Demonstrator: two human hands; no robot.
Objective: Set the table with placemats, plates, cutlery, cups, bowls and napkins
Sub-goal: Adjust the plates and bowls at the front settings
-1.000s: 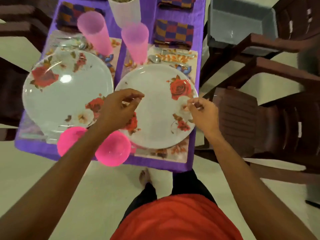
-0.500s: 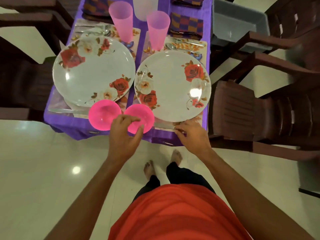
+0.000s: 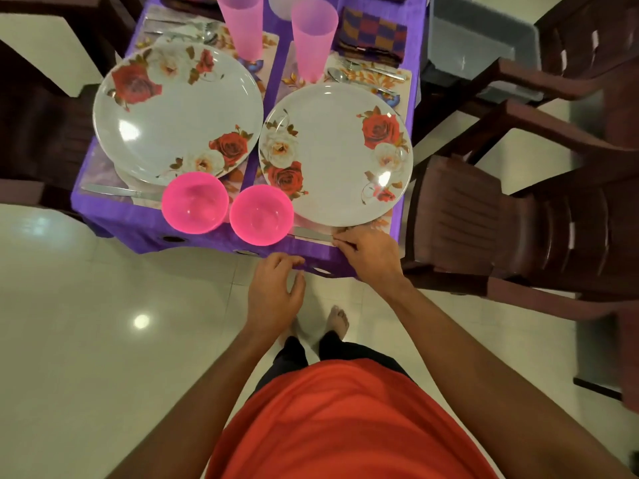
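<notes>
Head view: two places lie side by side on the table (image 3: 138, 219), and the work is at the right one. The right hand (image 3: 371, 252) curls its fingertips onto the handle end of a knife (image 3: 309, 233), seemingly pinching it. The knife lies along the near edge, just below the right plate (image 3: 335, 153), probably being squared to that edge as the other knife (image 3: 117, 191) already is below the left plate (image 3: 176, 108). The left hand (image 3: 276, 288) hangs off the table edge, fingers loosely curled and holding nothing, likely kept clear so the right can work. Each plate sits on a placemat (image 3: 383, 81), with a left bowl (image 3: 195, 202) and right bowl (image 3: 261, 214) at the near inner corners, close together. The left cup (image 3: 242, 25) and right cup (image 3: 313, 36) stand at the far side, beside more cutlery (image 3: 366, 72) and a napkin (image 3: 375, 36). Judging from this, the setting is nearly finished.
</notes>
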